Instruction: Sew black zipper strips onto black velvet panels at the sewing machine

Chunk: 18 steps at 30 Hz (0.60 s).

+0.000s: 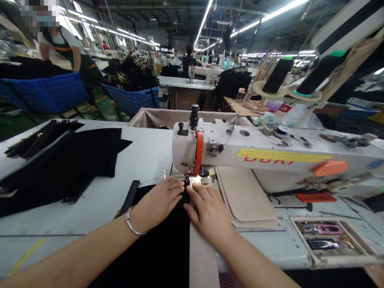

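Note:
A length of black fabric point(168, 244) runs from the front edge of the table up under the needle of the white sewing machine point(228, 140). My left hand point(162, 198) lies flat on this fabric, fingers stretched toward the presser foot point(187, 179). On the other side, my right hand point(210, 208) rests along the fabric's right edge, its fingers extended and the fingertips close to the foot. Both hands press down without wrapping round anything. A dark strip with a metal fitting point(129, 198) sits under and beside my left wrist.
Black cut pieces point(87, 160) are heaped on the table's left. Beige panels point(246, 196) lie under the machine arm, and a tray of small tools point(330, 240) is set at the right. Thread cones point(277, 76) stand behind. Blue crates point(132, 98) and a co-worker point(60, 44) are farther back.

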Motion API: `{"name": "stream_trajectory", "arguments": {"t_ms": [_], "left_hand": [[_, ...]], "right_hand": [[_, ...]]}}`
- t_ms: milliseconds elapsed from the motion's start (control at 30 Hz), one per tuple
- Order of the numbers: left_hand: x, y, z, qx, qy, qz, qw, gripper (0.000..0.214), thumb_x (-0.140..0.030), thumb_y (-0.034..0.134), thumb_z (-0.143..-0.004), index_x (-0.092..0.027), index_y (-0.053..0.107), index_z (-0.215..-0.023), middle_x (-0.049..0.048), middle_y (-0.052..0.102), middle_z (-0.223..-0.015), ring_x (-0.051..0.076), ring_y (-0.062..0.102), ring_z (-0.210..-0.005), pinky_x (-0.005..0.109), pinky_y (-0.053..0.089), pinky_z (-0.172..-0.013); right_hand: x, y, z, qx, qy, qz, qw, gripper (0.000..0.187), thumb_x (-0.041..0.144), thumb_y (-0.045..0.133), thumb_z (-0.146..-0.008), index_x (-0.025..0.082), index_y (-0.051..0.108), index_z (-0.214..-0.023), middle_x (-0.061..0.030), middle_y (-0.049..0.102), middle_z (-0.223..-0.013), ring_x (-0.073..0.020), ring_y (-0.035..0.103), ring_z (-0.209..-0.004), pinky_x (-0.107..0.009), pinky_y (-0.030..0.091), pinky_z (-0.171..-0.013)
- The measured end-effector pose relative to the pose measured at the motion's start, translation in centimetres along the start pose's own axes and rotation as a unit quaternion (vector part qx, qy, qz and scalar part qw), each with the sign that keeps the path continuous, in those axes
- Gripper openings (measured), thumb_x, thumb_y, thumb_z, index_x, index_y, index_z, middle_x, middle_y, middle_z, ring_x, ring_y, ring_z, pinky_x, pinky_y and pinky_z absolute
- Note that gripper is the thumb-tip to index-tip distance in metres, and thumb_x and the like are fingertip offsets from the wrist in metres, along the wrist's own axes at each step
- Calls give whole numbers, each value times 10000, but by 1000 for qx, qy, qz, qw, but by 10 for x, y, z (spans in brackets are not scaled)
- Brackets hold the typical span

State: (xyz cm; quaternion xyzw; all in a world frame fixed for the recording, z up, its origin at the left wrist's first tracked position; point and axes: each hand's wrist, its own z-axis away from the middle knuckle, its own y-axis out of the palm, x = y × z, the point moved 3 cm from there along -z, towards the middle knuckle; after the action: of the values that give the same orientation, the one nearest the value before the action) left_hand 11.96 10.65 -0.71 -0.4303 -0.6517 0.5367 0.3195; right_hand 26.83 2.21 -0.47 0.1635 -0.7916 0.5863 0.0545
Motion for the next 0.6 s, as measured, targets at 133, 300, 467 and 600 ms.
{"name": "stream_trajectory", "arguments": {"t_ms": [133, 300, 467, 600], "left_hand": [[1, -4, 0, 1, -17, 9, 1000, 315, -144, 482, -971, -92, 596, -1260, 130, 596, -1348, 235, 504, -1302, 452, 326, -1171], [-39, -34, 53, 80, 52, 88, 992, 461, -345, 612, -920, -230, 532, -1359, 87, 511, -1451, 261, 438, -1368, 548, 323, -1156], [-91, -45, 118, 65, 140, 102, 983, 440, -132, 611, -851, -240, 599, -1277, 56, 541, -1426, 223, 453, -1358, 488, 230, -1210], [-103, -40, 123, -13, 132, 85, 988, 409, 6, 452, -850, -197, 673, -1129, 60, 647, -1295, 192, 511, -1305, 463, 173, -1227]], "right_hand": [[1, -3, 0, -7, 6, -7, 1000, 420, 361, 561, -955, 222, 524, -1349, -94, 594, -1275, -279, 518, -1179, -455, 416, -1011], [22, -21, 54, -5, -34, -71, 997, 320, 301, 553, -956, 203, 592, -1259, -70, 638, -1221, -233, 566, -1125, -414, 461, -1002], [49, -33, 126, -65, -132, -55, 988, 457, 476, 569, -922, 135, 618, -1223, -92, 677, -1195, -237, 595, -1134, -399, 476, -1033], [58, -24, 146, -87, -162, -9, 983, 418, 448, 552, -935, 126, 640, -1186, -96, 695, -1167, -233, 614, -1121, -412, 462, -1060]]}}
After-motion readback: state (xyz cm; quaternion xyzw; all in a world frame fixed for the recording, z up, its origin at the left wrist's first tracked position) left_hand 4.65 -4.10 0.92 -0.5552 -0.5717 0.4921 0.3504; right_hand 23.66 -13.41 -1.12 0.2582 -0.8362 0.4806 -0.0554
